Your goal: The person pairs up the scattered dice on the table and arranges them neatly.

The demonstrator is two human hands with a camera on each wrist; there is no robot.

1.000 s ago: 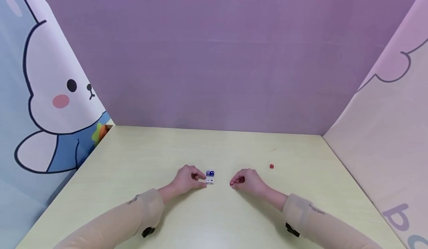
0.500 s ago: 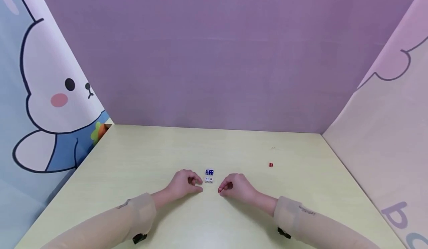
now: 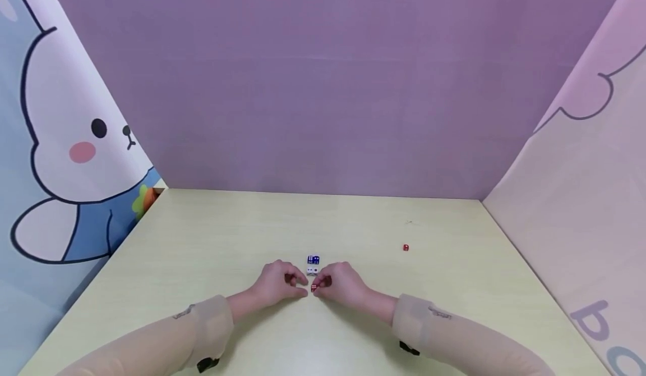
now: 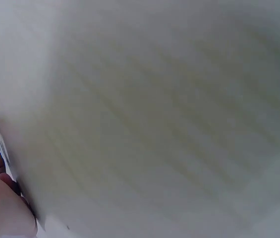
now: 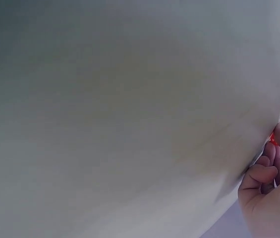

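My right hand (image 3: 343,283) pinches a red die (image 3: 314,288) between thumb and fingertips, low over the tabletop. Facing it from the left, my left hand (image 3: 277,283) has thumb and forefinger parted, with nothing between them. Its fingertips stop just short of the red die. Directly behind that die, two white dice (image 3: 312,271) sit side by side, and two blue dice (image 3: 313,260) line up behind the white ones. In the right wrist view the red die (image 5: 272,139) shows as a bit of red at the fingertips.
A second red die (image 3: 406,247) lies alone on the pale wooden table (image 3: 227,224), to the right and farther back. Behind the table stands a purple panel (image 3: 323,84). Printed panels flank it, the left one with a cartoon rabbit (image 3: 65,112).
My right hand has carried the red die leftward and a little nearer, to just in front of the white dice. My left hand has drawn back from the white dice and sits slightly nearer.
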